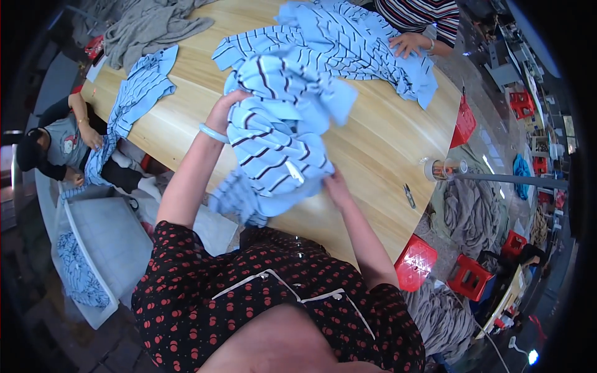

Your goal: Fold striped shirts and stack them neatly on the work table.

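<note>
Between my hands hangs a bunched light-blue garment (273, 146) with dark stripes, lifted over the table and partly blurred at its far right. My left hand (231, 107), below a pale bangle, grips its upper left side; the fingers are partly covered by cloth. At the lower right edge of the garment, my right hand (336, 186) is closed on the fabric, its fingertips hidden. A small white tag or patch (294, 173) shows on the cloth. More striped blue fabric (236, 198) lies at the table's near edge, under and beside the held piece.
Striped blue garments (348, 46) are heaped at the far side, where a co-worker's hand (408, 45) rests. Thread snips (409, 195) and a clear cup (444, 169) are at the right. Another person (65, 146) sits left, handling striped cloth (140, 87). Red stools (415, 262) stand right.
</note>
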### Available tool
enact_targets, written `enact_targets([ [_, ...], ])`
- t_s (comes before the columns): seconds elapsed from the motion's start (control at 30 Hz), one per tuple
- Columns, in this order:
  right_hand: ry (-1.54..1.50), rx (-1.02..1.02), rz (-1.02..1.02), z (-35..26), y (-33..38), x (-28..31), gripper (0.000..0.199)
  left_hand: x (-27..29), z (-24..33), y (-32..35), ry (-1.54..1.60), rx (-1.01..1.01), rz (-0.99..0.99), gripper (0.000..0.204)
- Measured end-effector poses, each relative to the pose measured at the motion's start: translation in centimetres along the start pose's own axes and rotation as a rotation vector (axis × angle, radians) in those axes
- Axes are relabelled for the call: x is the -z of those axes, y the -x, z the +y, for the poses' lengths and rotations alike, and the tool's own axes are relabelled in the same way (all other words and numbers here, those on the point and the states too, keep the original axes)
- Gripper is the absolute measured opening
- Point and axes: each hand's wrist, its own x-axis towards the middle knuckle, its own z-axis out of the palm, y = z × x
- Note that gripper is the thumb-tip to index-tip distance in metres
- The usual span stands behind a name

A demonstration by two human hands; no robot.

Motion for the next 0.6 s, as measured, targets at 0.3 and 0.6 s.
enact_targets([
  [0.3,-0.157,0.188,0.127,-6.2,0.3,2.9,0.045,8.8,-12.5,3.1,0.467,0.084,0.115,0.035],
  [0.6,0.847,0.284,0.24,0.5,-0.1,1.8,0.056,12.9,-19.1,3.7,0.285,0.351,0.375,0.037],
])
